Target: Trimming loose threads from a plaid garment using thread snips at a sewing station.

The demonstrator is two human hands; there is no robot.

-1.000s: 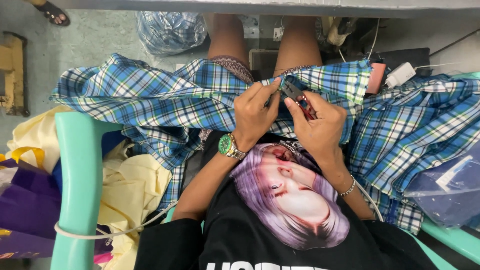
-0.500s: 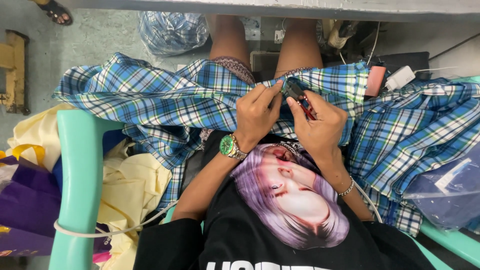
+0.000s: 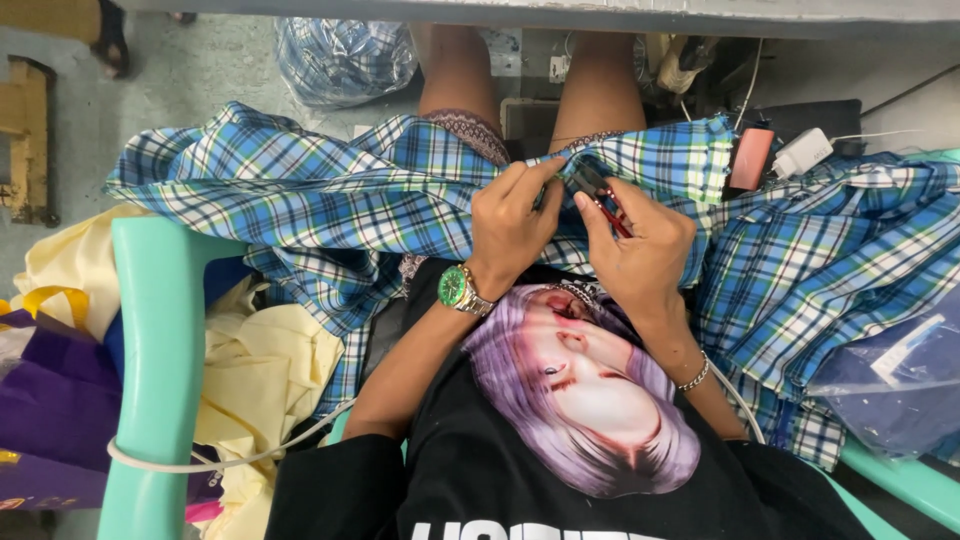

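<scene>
A blue plaid cloth (image 3: pixel 330 200) is spread across the lap, and a fold of its edge is pinched between the thumb and fingers of the left hand (image 3: pixel 512 228), which is closed narrowly on it. A green-faced watch (image 3: pixel 455 288) is worn on that wrist. Just to the right of it, almost touching, the right hand (image 3: pixel 640 245) is curled around a small red-handled tool (image 3: pixel 605 200), likely a thread snip, whose dark tip is pointed at the pinched fold between the two hands. A thin chain bracelet (image 3: pixel 692 378) is seen on the right wrist.

Beyond the right hand, at the cloth's far edge, a pink oblong object (image 3: pixel 750 158) and a white charger plug (image 3: pixel 803 152) are lying close together. Further right of that hand, a clear plastic bag (image 3: pixel 890 385) with dark contents is resting on the plaid. To the left of the left hand, a mint-green plastic chair arm (image 3: pixel 155 360) is seen, with pale yellow fabric (image 3: pixel 260 390) heaped beside it and a purple bag (image 3: pixel 45 400) further out.
</scene>
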